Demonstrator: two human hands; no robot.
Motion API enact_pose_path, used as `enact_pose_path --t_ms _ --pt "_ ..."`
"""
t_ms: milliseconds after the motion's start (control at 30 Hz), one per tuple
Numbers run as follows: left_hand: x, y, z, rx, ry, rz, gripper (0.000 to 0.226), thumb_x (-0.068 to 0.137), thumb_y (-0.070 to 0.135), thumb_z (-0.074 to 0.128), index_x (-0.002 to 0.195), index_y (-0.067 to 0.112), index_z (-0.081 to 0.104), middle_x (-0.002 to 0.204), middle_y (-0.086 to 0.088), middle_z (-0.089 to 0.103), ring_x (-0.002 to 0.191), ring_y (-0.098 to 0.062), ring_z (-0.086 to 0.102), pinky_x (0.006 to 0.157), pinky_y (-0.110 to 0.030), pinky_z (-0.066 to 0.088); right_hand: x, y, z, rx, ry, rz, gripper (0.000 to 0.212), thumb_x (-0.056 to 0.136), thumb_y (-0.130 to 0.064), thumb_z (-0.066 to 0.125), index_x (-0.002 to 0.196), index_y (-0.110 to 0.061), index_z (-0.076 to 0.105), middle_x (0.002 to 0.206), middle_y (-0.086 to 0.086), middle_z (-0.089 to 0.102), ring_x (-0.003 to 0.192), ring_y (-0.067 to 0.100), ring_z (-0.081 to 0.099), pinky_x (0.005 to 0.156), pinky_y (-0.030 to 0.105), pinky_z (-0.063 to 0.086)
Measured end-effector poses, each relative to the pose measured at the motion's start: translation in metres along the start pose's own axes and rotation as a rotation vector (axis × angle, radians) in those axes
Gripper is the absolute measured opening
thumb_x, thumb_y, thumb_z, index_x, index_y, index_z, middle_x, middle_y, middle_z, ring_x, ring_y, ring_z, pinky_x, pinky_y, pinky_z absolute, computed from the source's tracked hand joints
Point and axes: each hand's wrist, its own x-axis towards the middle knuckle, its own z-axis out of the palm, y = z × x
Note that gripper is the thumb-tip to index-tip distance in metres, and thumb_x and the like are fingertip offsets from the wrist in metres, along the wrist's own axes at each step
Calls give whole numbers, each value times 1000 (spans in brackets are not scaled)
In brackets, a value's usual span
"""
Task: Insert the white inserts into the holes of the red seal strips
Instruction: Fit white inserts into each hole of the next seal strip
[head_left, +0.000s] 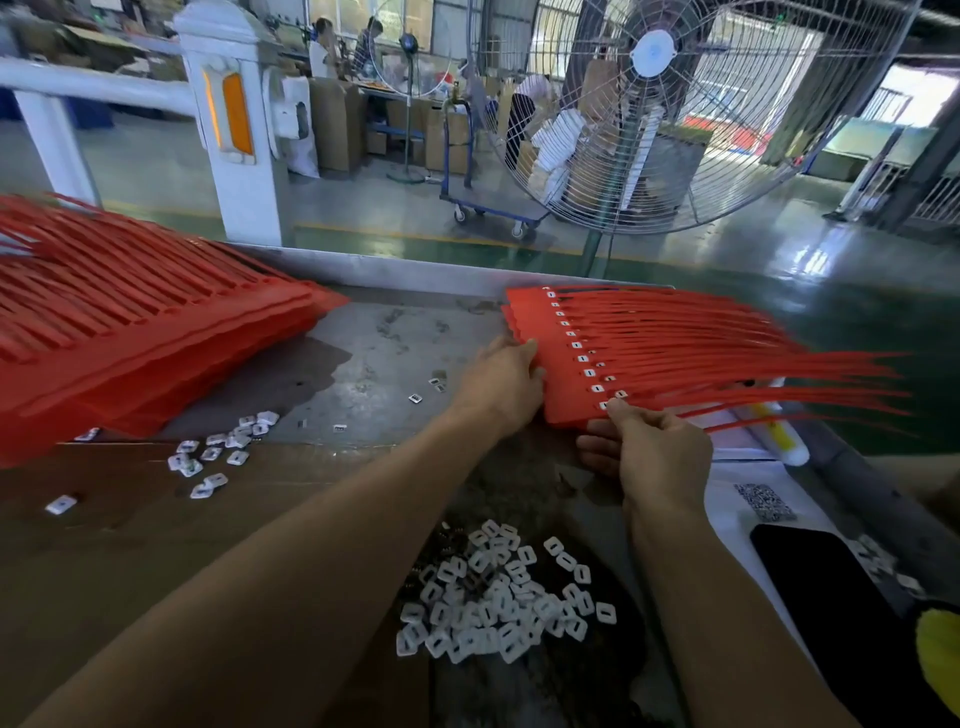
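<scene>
- Head view, bottom centre of the frame: a loose heap of small white rectangular plastic inserts (498, 597) lies on the dark worn metal table (374, 343), between the two bare forearms.
- Lower right: a black flat phone-like slab (821, 597) rests on a white sheet bearing a QR code (766, 501).
- Left of centre: a thinner scatter of white inserts (218, 452) lies on brown cardboard (156, 545) and on the table just beside it.
- Centre right: the right hand (660, 452) pinches the near corner of a red plastic sheet of joined seal strips (550, 353), thumb and fingers closed on its edge by the nearest filled hole.
- Centre: the left hand (498, 384) grips the sheet's left edge, fingers curled onto it.
- A row of white inserts already sits in the holes along the sheet; its thin red tails fan out towards the right edge of the frame.
- Left side: a tall stack of red seal-strip sheets (130, 332) lies on the table, well apart from the held sheet.
- Upper right: a large wire-caged floor fan (654, 104) stands beyond the table.
</scene>
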Motion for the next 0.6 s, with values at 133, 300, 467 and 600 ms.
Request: enact_pose_path --t_ms 133,300,467,600 --pt "-14 0 -22 -245 120 -84 23 96 20 55 107 13 74 107 -9 73 103 -27 66 89 -32 51 -5 -4 0 -186 -3 -114 26 96 -31 69 88 -7 67 63 8 73 42 19 64 38 26 47" --pt "-41 -20 -61 -513 182 -179 14 97 18 60 101 18 73 89 -3 70 79 -18 65 67 -26 49 -29 -6 17 -412 -273 -308 30 97 -33 66 76 -14 71 64 2 72 51 14 62 60 37 53" --pt "-74 -74 -102 -923 290 -454 19 97 23 61 103 8 71 89 -10 69 65 -19 58 69 -39 54 -41 -1 22 -537 -391 -395 28 96 -33 69 73 -18 69 61 -1 70 46 4 57 62 29 45" --pt "-96 -103 -127 -1115 449 -492 20 96 18 61 103 2 71 80 -10 69 59 -15 53 63 -34 49 -43 -4 20 -544 -394 -400 28 96 -32 69 72 -18 69 61 -1 70 43 4 55 60 29 44"
